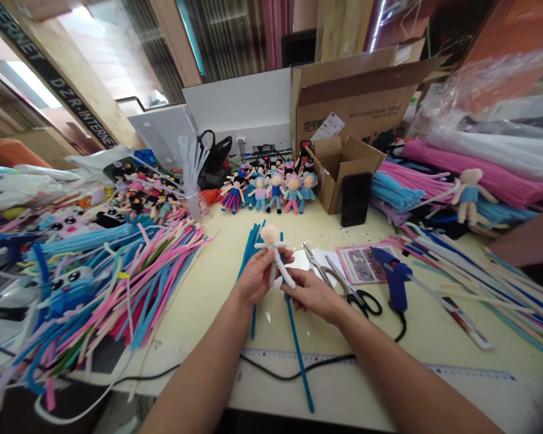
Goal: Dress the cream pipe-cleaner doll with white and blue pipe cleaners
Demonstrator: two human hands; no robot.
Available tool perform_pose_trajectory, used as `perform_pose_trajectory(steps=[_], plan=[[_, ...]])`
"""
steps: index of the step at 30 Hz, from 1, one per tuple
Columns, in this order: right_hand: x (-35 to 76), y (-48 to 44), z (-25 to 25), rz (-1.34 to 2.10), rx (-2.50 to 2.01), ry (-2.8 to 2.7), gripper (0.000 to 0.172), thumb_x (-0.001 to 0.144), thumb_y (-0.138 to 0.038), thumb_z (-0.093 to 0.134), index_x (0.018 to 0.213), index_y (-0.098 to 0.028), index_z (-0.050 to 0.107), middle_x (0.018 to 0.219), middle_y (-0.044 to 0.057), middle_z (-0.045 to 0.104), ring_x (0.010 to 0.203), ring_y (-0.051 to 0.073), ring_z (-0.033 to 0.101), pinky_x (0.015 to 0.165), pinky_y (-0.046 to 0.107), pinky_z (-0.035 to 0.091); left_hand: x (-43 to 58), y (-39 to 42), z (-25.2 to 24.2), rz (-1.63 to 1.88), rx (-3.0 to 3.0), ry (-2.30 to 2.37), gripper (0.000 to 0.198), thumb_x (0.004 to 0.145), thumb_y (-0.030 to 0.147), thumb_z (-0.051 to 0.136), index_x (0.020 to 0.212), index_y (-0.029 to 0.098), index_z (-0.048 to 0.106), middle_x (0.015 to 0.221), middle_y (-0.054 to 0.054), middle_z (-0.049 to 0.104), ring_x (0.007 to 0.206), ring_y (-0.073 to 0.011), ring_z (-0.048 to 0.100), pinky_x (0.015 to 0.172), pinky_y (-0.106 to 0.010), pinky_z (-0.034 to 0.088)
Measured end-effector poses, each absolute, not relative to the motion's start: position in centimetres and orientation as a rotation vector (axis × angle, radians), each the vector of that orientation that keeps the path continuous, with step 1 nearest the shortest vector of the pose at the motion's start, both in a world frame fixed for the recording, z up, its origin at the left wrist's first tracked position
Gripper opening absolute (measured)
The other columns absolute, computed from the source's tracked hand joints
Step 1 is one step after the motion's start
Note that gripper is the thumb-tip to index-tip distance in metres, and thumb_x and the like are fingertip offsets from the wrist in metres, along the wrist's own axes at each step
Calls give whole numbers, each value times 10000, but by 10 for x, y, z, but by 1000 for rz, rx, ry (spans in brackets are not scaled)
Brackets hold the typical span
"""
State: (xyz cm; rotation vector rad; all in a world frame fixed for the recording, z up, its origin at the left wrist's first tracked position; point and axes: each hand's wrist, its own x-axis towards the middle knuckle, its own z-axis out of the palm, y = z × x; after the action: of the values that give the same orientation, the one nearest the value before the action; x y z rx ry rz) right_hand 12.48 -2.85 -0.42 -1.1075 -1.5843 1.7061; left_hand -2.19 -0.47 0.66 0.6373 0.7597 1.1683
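Note:
A small pipe-cleaner doll [276,259] with a beige round head and white limbs is held upright over the table. My left hand [254,277] is closed around its body from the left. At its lower leg, my right hand [311,294] pinches a teal pipe cleaner [298,355], whose long end hangs down toward the table's front edge. More teal pipe cleaners [250,247] lie just behind my left hand. Close to my right hand are scissors [364,301] with black handles and a second pair [335,280] with grey-brown handles.
A blue glue gun [391,277] and its black cable lie at the right. Pipe-cleaner bundles [154,283] cover the left side. Finished dolls [276,190], a phone [355,199] and cardboard boxes [353,99] stand at the back. A clear ruler [317,357] runs along the front.

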Motion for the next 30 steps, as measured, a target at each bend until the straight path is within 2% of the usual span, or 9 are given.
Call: perform_pose_trajectory(steps=[7,12,14,16,22,30], plan=[[123,-28,-9,1728,-1097,-1488,196,782,-378,556,797,-187,512,519,-83,464,408,62,442,387,175,345,-22,-4,4,1146,655,776,217,726,284,696,869,122,679,869,-95,703,806,-198,668,726,-309,532],[124,-25,-9,1709,-1139,-1423,165,761,-346,543,745,-200,468,467,-94,458,383,62,428,368,164,323,-24,-2,6,1183,639,814,179,759,274,652,873,138,680,1117,-114,660,941,-220,642,714,-308,540],[126,-23,-8,1669,-1185,-1371,134,745,-316,540,769,-204,472,458,-102,448,378,63,425,356,156,302,-27,1,4,1210,623,845,187,774,281,634,892,144,680,1151,-110,647,964,-216,634,724,-308,541],[129,-20,-7,1627,-1214,-1328,150,733,-293,530,852,-207,503,472,-109,438,374,63,420,343,152,276,-29,3,1,1215,615,883,205,778,299,632,906,147,680,1110,-106,663,916,-198,645,703,-293,542],[134,-15,-12,1509,-1251,-1359,385,734,-285,498,1113,-215,477,498,-123,421,345,70,373,339,172,264,-31,6,-7,1195,589,979,253,743,332,675,923,155,679,805,-36,681,582,-90,611,519,-196,493],[131,-19,-17,1215,-1364,-1683,538,739,-199,468,1273,-154,426,537,-91,499,483,112,493,523,234,383,-29,7,-8,1208,639,985,339,697,366,716,933,126,682,702,-14,639,467,-46,521,414,-151,406]])
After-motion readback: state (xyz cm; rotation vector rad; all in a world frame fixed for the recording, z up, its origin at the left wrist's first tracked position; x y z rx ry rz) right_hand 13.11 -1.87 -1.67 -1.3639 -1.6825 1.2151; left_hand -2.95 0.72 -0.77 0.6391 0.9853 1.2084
